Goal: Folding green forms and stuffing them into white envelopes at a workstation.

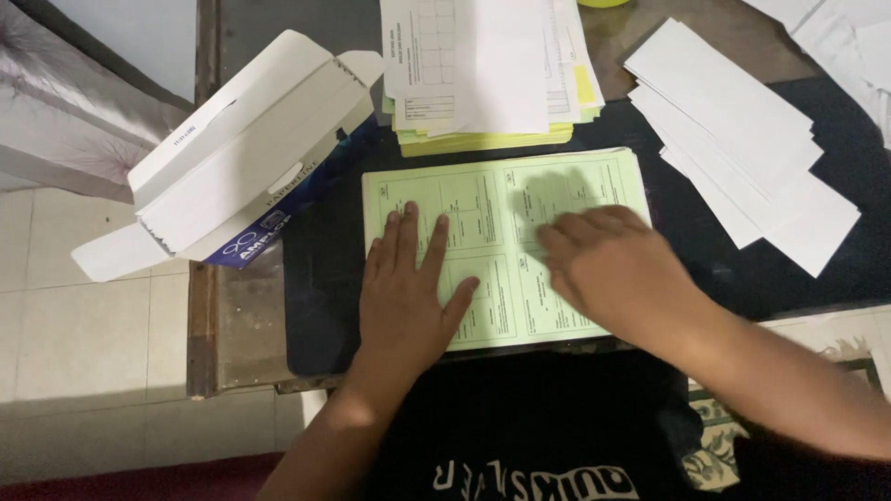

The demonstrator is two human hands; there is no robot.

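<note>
Lying flat under both hands (501, 278), pale green printed form sheet (575, 181)

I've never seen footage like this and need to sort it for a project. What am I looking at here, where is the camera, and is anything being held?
There is no machine here: a person works with two bare hands, filmed by one camera worn on their head and looking down, so you see their own arms reaching up from the bottom of the picture.

The left hand lies flat, fingers spread, on a stack of pale green printed forms on a dark table. The right hand rests on the same stack, further right; it looks slightly blurred. Neither hand grips anything; both only press on the paper.

Around them: an open white cardboard box at the left, a pile of white and yellow papers behind the forms, and white envelopes fanned out at the right.
</note>
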